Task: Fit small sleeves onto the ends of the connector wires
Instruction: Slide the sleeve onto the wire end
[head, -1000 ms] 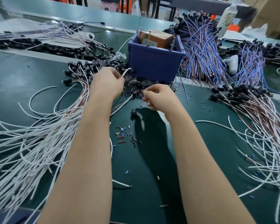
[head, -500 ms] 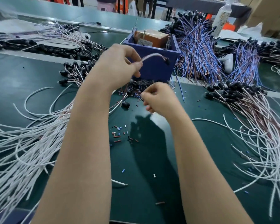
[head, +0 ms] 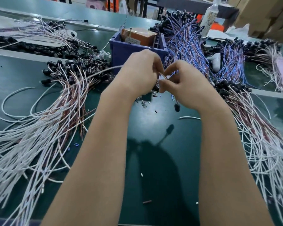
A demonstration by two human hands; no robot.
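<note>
Wire (head: 104, 71) seems pinched by left hand (head: 138, 74) and right hand (head: 186, 84) between heaps (head: 39, 128).

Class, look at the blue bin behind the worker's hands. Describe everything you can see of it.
The blue bin is a square, open-topped tub, seemingly plastic, standing upright on the green table. It holds an orange-brown box with a white label; thin metal rods stick up beside it. The left hand hides part of its front wall. Blue wires lie close by its right side.

Single head-worn wide-angle view, forward and down, close over the green table (head: 153, 160)
</note>
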